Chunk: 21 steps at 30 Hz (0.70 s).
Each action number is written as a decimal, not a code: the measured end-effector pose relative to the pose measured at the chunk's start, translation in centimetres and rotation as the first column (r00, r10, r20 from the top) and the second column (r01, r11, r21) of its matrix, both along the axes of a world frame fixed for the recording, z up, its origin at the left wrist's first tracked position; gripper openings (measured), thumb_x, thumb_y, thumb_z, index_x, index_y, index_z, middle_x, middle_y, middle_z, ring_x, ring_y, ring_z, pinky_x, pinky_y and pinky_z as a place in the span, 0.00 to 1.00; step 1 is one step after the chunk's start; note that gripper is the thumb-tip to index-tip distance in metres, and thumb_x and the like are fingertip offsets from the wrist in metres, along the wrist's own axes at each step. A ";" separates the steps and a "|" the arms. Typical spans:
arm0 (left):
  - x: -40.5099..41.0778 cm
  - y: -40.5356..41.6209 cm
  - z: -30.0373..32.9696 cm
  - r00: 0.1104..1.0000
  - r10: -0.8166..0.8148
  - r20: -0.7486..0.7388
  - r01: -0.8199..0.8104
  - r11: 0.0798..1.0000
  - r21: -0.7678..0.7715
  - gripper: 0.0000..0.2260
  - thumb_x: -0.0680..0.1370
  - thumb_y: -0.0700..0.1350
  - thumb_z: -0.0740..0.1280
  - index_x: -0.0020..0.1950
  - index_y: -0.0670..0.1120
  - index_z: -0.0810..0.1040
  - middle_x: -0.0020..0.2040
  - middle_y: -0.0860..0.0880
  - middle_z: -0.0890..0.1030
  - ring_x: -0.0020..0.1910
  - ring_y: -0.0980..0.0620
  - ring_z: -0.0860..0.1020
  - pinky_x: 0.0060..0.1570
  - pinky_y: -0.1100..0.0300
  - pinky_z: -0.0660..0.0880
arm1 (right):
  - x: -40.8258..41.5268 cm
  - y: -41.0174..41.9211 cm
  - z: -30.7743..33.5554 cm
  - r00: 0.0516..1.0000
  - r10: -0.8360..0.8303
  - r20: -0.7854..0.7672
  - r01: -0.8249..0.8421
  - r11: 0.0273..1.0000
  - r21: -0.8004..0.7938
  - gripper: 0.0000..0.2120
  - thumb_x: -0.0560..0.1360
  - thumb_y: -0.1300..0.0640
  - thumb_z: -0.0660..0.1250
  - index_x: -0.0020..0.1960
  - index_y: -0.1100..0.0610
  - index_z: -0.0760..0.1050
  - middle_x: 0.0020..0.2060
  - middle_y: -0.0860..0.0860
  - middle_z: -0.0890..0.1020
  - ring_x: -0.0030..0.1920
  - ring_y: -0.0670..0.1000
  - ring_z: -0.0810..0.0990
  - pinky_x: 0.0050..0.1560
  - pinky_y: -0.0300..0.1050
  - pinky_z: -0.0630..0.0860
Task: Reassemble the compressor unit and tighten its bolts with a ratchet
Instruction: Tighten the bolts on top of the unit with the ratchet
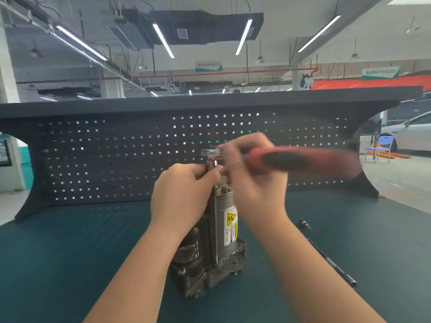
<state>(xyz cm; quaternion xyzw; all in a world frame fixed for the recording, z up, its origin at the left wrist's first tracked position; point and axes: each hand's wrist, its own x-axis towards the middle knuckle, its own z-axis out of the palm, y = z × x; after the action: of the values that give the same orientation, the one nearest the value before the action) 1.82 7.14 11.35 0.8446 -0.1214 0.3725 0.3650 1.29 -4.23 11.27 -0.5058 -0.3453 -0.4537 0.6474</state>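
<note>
The compressor unit stands upright on the green bench mat, a grey metal cylinder with a yellow warning label on a dark cast base. My left hand grips the top of the unit, fingers curled round its upper end. My right hand holds the ratchet near its head; the red and black handle points right and is motion-blurred. The ratchet's chrome head sits just above the top of the unit. The bolt under it is hidden by my fingers.
A long black bar tool lies on the mat to the right of the unit, with a small dark socket piece beyond it. A black pegboard closes the back of the bench.
</note>
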 end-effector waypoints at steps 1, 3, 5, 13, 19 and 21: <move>0.0 0.0 0.0 0.999 -0.050 0.009 0.050 0.998 -0.042 0.18 0.77 0.58 0.65 0.29 0.53 0.79 0.22 0.53 0.73 0.26 0.53 0.72 0.28 0.62 0.60 | 0.3 -0.5 0.3 0.989 0.117 -0.094 -0.102 0.983 0.156 0.08 0.79 0.58 0.65 0.41 0.57 0.75 0.34 0.52 0.81 0.30 0.47 0.78 0.33 0.38 0.75; 0.1 -0.1 -0.1 0.996 -0.082 0.032 0.083 0.996 -0.038 0.13 0.77 0.58 0.67 0.37 0.56 0.84 0.24 0.56 0.77 0.30 0.56 0.76 0.29 0.62 0.66 | 1.2 -1.8 0.7 0.790 0.578 -0.203 -0.403 0.739 0.540 0.06 0.81 0.60 0.62 0.45 0.59 0.73 0.34 0.53 0.82 0.26 0.46 0.75 0.27 0.37 0.73; 0.4 -0.1 -0.6 0.994 -0.099 0.042 0.099 0.995 -0.006 0.11 0.76 0.59 0.66 0.40 0.58 0.85 0.27 0.56 0.80 0.31 0.56 0.78 0.33 0.61 0.73 | 1.7 -2.3 0.6 0.636 0.746 -0.198 -0.454 0.569 0.686 0.05 0.82 0.60 0.60 0.47 0.58 0.71 0.33 0.53 0.82 0.25 0.45 0.74 0.26 0.34 0.71; 1.6 0.5 -0.6 0.994 -0.103 0.017 0.105 0.987 -0.126 0.07 0.73 0.52 0.69 0.36 0.54 0.82 0.33 0.55 0.83 0.27 0.64 0.74 0.25 0.73 0.66 | 0.1 0.2 -0.2 0.806 -0.427 0.410 0.561 0.773 -0.298 0.05 0.72 0.62 0.66 0.43 0.52 0.78 0.38 0.54 0.80 0.38 0.46 0.75 0.42 0.25 0.68; 0.8 0.3 -0.3 0.993 -0.112 0.028 0.114 0.989 -0.099 0.13 0.74 0.56 0.67 0.31 0.54 0.80 0.23 0.57 0.75 0.27 0.55 0.72 0.27 0.61 0.62 | 0.3 -0.8 0.0 0.993 -0.074 0.092 0.082 0.993 -0.081 0.06 0.78 0.60 0.66 0.42 0.55 0.73 0.35 0.53 0.81 0.32 0.44 0.78 0.34 0.35 0.73; 0.7 0.3 -0.3 0.990 -0.139 0.034 0.142 0.985 -0.103 0.10 0.75 0.57 0.69 0.36 0.56 0.83 0.29 0.60 0.80 0.33 0.59 0.78 0.32 0.61 0.70 | 0.8 -1.5 0.6 0.907 0.378 -0.188 -0.311 0.900 0.306 0.08 0.81 0.61 0.62 0.43 0.57 0.72 0.34 0.53 0.83 0.27 0.46 0.76 0.29 0.37 0.73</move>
<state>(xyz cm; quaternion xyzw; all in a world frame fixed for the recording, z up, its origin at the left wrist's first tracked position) 2.49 7.39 11.08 0.8086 -0.1657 0.3629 0.4324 2.09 -5.75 11.84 -0.3950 -0.2832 -0.3085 0.8177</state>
